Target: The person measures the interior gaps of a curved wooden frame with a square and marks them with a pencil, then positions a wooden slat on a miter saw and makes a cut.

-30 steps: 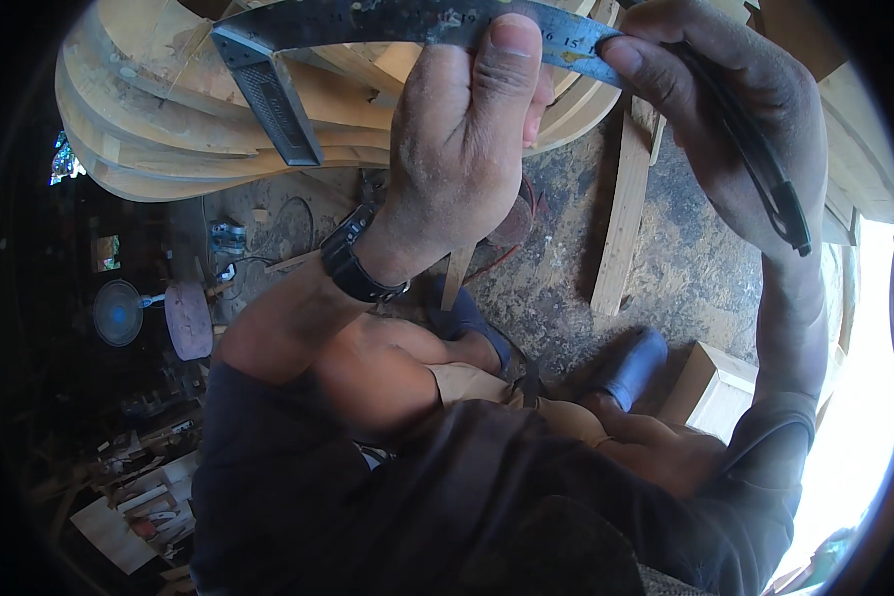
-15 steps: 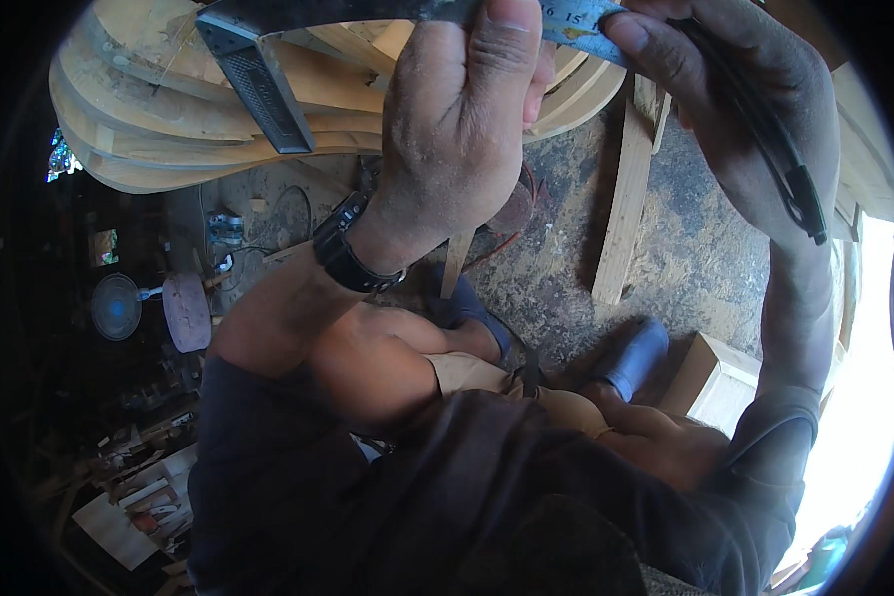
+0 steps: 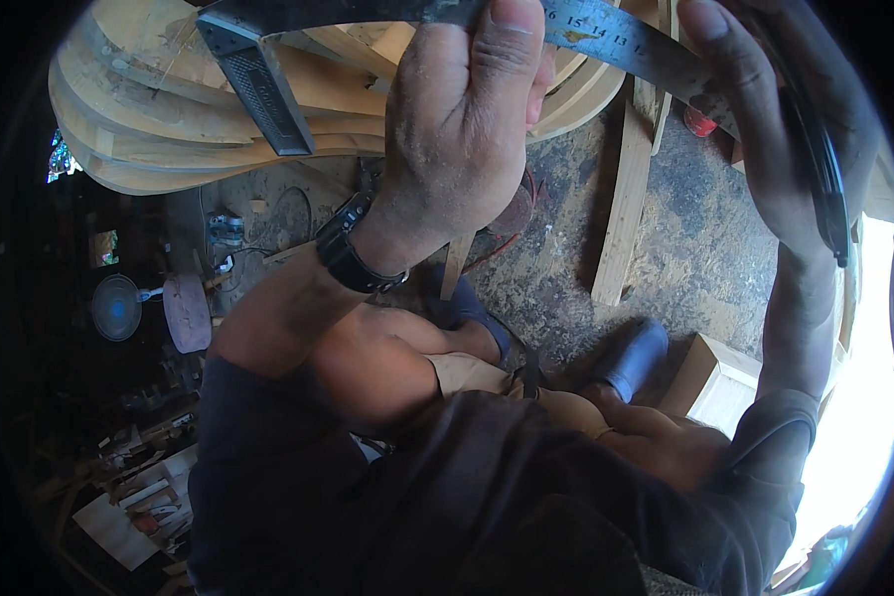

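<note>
At the top of the view my left hand (image 3: 457,139), with a black watch on its wrist, is closed around the blade of a try square (image 3: 606,38). The square's dark metal stock hangs at the left, over pale curved wood. My right hand (image 3: 775,119) is raised at the upper right, beside the far end of the blade, its thumb pointing up and apart from the blade. A slim black pen-shaped tool (image 3: 829,184) rests in this hand, its lower end sticking out past the palm. The tool's upper end cannot be made out.
Stacked curved wooden pieces (image 3: 169,109) fill the upper left. A wooden plank (image 3: 624,199) lies on the stained floor (image 3: 556,268), with a red round object (image 3: 699,121) near it. A wooden box-like piece (image 3: 715,382) stands by my foot. A fan (image 3: 117,306) is at the left.
My right hand has shifted right, its thumb leaving the square's blade and uncovering more of the scale. The black tool moved right with it. My left hand and the square have hardly moved.
</note>
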